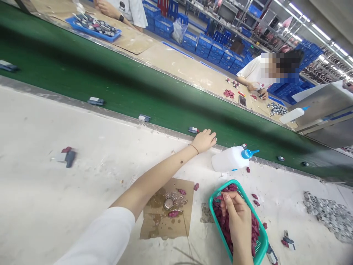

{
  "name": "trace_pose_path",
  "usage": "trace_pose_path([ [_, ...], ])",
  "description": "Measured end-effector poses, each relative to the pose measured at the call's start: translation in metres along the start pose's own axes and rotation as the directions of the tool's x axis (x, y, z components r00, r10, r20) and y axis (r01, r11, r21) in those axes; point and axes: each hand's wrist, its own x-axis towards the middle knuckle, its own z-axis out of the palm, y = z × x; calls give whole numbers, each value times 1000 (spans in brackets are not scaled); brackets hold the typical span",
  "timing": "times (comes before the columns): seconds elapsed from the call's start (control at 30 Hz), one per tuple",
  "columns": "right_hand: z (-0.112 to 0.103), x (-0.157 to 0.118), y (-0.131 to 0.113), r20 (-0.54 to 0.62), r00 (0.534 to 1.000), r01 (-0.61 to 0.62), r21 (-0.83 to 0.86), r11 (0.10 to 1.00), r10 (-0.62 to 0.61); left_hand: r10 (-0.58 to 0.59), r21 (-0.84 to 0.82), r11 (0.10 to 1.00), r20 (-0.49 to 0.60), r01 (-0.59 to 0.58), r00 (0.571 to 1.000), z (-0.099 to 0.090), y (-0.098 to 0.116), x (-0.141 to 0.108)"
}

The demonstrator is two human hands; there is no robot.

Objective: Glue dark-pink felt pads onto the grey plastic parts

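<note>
Green plastic forms the basket (pixel 234 181) at the lower right of the frame, with maroon pieces (pixel 224 225) heaped inside it. Its long axis slants from upper left to lower right, and the right hand (pixel 239 217) is over it, reaching up from the bottom edge. Thumb and forefinger come close together above the heap's upper end; whether a piece is pinched between them, I cannot tell. The heap lies directly under and around that hand, far nearer to it than to the left one.

Up and to the left of the basket, the left hand (pixel 204 140) reaches out to the near edge of the green belt (pixel 165 88), palm down with its fingers bent. Something small and pale shows by its fingertips, but I cannot tell whether they are clamped on it. Just beyond the wrist, towards the upper left, a grey-and-white part (pixel 193 130) lies on the belt, its long axis running roughly sideways in the frame. Between the left hand and the basket stands a white bottle (pixel 228 159), its blue nozzle (pixel 250 153) pointing right. Stained cardboard (pixel 186 186) lies left of the basket, apart from it
</note>
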Motion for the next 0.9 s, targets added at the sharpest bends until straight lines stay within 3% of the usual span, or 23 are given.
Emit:
trace_pose_path([
  [0.1,14,-13,-4,61,990,133,-89,987,-128,-97,-215,973,-20,90,995,-10,-2,-17],
  [0.17,29,-21,-4,185,963,226,-146,963,-197,-158,-359,921,9,150,987,-21,-7,-35],
  [0.23,48,-26,-3,335,903,342,-188,921,-268,-197,-483,851,71,207,978,-36,-11,-59],
  [0.3,66,-27,1,451,815,489,-201,848,-363,-216,-578,774,145,260,966,-52,-14,-88],
  [0.4,86,-22,8,534,686,672,-205,712,-494,-230,-663,674,229,324,946,-72,-17,-135],
  [0.5,93,-18,16,571,626,749,-251,613,-531,-268,-759,514,302,401,915,-84,-19,-178],
  [0.6,92,-17,18,587,612,763,-262,591,-529,-334,-814,387,314,433,889,-89,-19,-207],
  [0.73,92,-20,16,597,619,740,-226,633,-510,-408,-806,440,213,396,888,-88,-18,-227],
  [0.83,94,-20,14,590,664,660,-174,731,-459,-436,-819,393,234,417,869,-83,-17,-235],
  [0.9,94,-20,13,580,725,529,-124,840,-371,-429,-845,335,257,417,866,-79,-17,-239],
])
